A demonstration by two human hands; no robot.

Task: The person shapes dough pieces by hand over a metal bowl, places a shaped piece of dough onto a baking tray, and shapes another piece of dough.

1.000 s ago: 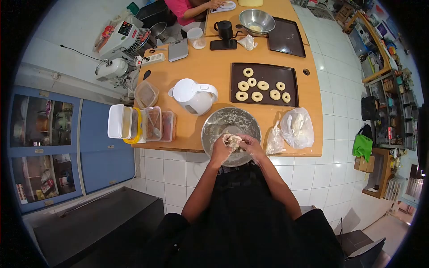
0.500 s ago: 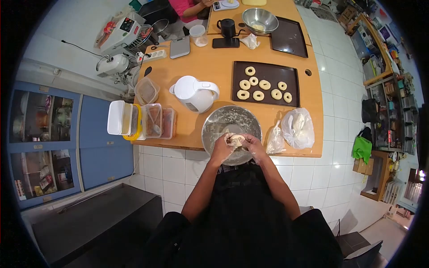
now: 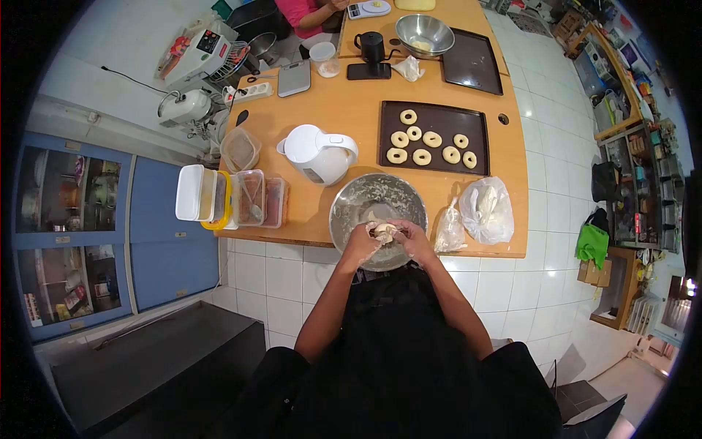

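A small pale piece of dough (image 3: 385,231) is held between my two hands, over a steel mixing bowl (image 3: 349,192) at the table's front edge. My left hand (image 3: 361,244) closes on the dough from the left, its fingers curled and floury. From the other side my right hand (image 3: 414,241) grips the same piece. Sticky flour and dough smears coat the bowl's inner wall. Behind the bowl, a dark baking tray (image 3: 434,110) carries several ring-shaped doughs (image 3: 432,139).
Left of the bowl stand a white electric kettle (image 3: 319,154) and plastic containers (image 3: 251,197). Plastic bags (image 3: 487,210) lie on the right. Farther back are a scale (image 3: 295,78), a black gooseneck kettle (image 3: 372,47), another steel bowl (image 3: 425,35), a second tray (image 3: 473,61) and a person in pink (image 3: 310,16).
Both hands have shifted very slightly, with the fingers reshaping around the dough. The piece remains held over the bowl, and the rings on the tray stay as they were.
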